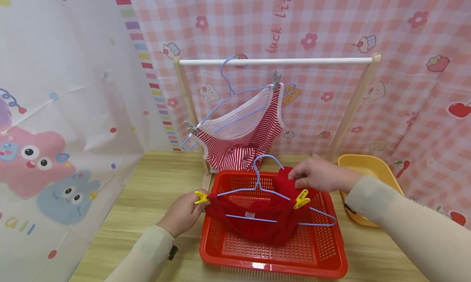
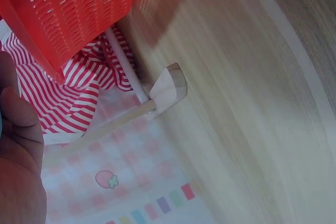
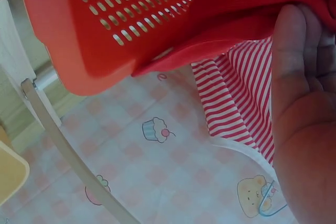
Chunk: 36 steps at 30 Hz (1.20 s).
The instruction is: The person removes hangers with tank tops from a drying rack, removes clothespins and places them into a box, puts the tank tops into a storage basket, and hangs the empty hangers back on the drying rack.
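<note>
A blue clothes hanger (image 1: pixel 245 217) with a red garment (image 1: pixel 257 229) on it lies over the red plastic basket (image 1: pixel 272 262). At the hanger's left end my left hand (image 1: pixel 180 214) grips it beside a yellow clothespin (image 1: pixel 201 197); the fingertips are partly hidden. My right hand (image 1: pixel 320 175) pinches a bunched part of the red garment, above and beside another yellow clothespin (image 1: pixel 301 199). The hanger's right end sticks out bare. In the right wrist view the red cloth (image 3: pixel 236 9) hangs by the fingers. The left wrist view shows only part of the left hand (image 2: pixel 21 145).
Behind the basket stands a small rack with a white rod (image 1: pixel 301 61) and wooden posts. A red-striped tank top (image 1: pixel 241 141) hangs there on a tilted blue hanger, held by grey clothespins (image 1: pixel 276 81). A yellow basin (image 1: pixel 362 161) sits right of the basket on the wooden table (image 1: pixel 147 188).
</note>
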### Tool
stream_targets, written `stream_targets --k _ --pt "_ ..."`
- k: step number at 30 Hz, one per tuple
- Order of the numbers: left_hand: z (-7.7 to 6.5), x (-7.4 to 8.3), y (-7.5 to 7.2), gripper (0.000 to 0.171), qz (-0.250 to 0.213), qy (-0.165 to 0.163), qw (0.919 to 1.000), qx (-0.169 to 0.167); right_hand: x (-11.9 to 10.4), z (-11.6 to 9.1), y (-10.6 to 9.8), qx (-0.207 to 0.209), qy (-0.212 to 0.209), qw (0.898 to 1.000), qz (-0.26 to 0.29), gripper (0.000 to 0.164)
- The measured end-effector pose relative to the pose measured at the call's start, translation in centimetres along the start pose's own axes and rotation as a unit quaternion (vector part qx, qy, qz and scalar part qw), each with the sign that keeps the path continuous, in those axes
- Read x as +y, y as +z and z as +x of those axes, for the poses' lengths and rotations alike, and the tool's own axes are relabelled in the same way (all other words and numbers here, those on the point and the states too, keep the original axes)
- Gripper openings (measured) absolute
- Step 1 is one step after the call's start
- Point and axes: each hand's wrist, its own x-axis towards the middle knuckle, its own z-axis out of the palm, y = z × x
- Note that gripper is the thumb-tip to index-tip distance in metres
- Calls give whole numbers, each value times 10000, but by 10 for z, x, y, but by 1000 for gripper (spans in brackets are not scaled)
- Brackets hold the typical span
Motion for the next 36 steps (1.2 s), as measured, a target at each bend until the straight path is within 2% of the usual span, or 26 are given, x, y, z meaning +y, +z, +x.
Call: stream_targets --k 3,16,24,32,36 --pt "0 -1 1 7 39 53 10000 28 1 0 3 -195 70 9996 175 12" --pt "0 -3 4 8 36 52 10000 30 10 3 15 -572 242 9976 301 11" --pt "0 -4 5 9 -6 5 10000 19 14 3 16 -260 388 9989 -93 15" --pt "0 -4 7 9 82 -1 10000 51 24 5 17 238 231 9945 -992 27" --pt "0 -4 8 11 189 60 9998 95 28 5 22 187 184 9942 -1045 34"
